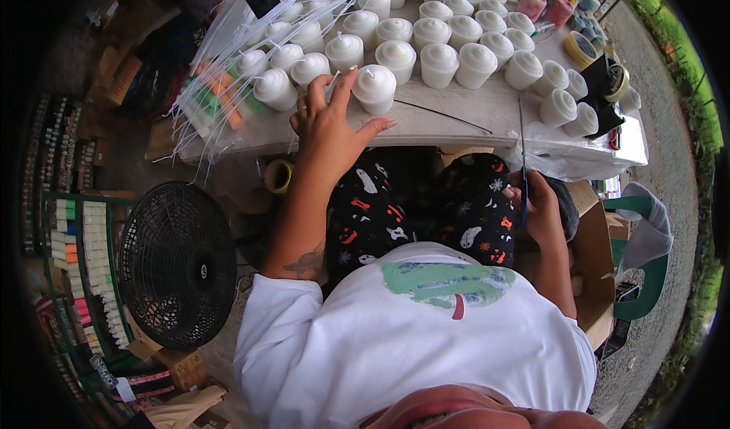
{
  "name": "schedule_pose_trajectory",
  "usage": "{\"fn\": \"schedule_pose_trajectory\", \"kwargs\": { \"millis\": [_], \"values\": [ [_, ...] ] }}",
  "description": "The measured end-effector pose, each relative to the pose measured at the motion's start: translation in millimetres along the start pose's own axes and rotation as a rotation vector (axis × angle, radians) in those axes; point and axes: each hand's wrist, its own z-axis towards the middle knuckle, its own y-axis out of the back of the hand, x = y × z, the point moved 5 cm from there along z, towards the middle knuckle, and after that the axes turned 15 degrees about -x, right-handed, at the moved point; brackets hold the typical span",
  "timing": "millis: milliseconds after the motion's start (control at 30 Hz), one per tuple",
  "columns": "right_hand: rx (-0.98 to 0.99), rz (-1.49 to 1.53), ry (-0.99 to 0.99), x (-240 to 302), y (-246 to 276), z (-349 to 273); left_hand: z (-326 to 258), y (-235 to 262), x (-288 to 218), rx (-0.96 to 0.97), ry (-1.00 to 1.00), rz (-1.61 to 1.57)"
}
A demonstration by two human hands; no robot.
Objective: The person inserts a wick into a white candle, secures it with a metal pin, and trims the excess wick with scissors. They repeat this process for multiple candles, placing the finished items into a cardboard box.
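Observation:
My left hand (328,125) reaches over the table edge with fingers and thumb spread. Its index fingertip and thumb are beside a white candle (375,88) in the front row; whether they touch it I cannot tell. Behind the fingers is another white candle (310,68), partly covered. Near my right knee, my right hand (541,204) is closed on a long thin rod (522,136) with a blue handle, held upright with its tip level with the tabletop. A second thin dark rod (445,115) lies on the table.
Many white candles stand in rows across the table (426,134). Long white wicks (228,71) hang over its left corner. Black holders and tape rolls (580,49) sit at the right. A black fan (179,265) stands at lower left, a cardboard box (593,265) at lower right.

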Motion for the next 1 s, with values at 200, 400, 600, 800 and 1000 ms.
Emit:
{"fn": "schedule_pose_trajectory", "kwargs": {
  "millis": [200,400,600,800,1000],
  "values": [
    [-0.067,-0.154,0.316,5,2,10,1,-32,-1,-0.013,0.055,-0.017],
    [-0.069,-0.392,0.526,63,0,19,-4,-22,9,-0.226,0.055,-0.098],
    [-0.092,-0.469,0.594,58,-3,34,-16,24,45,-0.254,0.106,-0.057],
    [-0.143,-0.542,0.764,59,-25,64,-10,4,97,-0.347,0.098,0.215],
    [-0.298,-0.644,0.842,57,-31,77,0,0,97,-0.430,0.081,0.257]
  ]
}}
